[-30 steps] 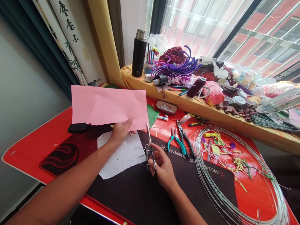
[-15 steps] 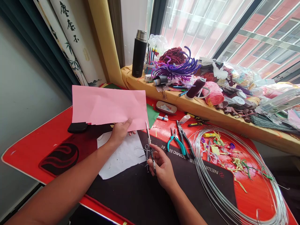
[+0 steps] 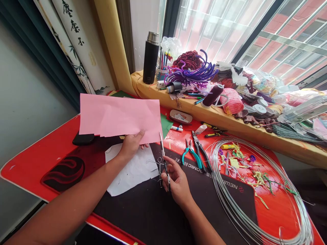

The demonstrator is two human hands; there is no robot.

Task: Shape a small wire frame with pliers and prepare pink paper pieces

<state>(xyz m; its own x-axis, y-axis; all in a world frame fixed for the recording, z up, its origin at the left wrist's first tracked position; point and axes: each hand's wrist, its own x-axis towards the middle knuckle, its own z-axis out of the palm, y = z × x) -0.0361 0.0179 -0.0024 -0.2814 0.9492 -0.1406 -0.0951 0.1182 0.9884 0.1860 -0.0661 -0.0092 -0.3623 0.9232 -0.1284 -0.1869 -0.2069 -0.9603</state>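
Pinched at its lower edge by my left hand (image 3: 133, 145), a sheet of pink paper (image 3: 120, 117) is held up above the desk. My right hand (image 3: 176, 180) is wrapped round a pair of scissors (image 3: 164, 154), whose blades point up at the lower right corner of the sheet. The blades look nearly together; whether they touch the paper I cannot tell. Under my left hand lies a piece of white paper (image 3: 130, 177) with a ragged outline. Bent wire pieces (image 3: 159, 165) lie at its right edge, partly hidden by my right hand.
A large coil of wire (image 3: 219, 183) surrounds colourful scraps at the right. Teal-handled pliers (image 3: 190, 153) and black pliers (image 3: 201, 153) lie beside it. Green paper (image 3: 166, 126) is behind the pink sheet. A black bottle (image 3: 150, 58) and yarn crowd the sill.
The pink paper has shifted slightly right and down towards the scissors. Both hands keep their grips, and the scissors have hardly moved.
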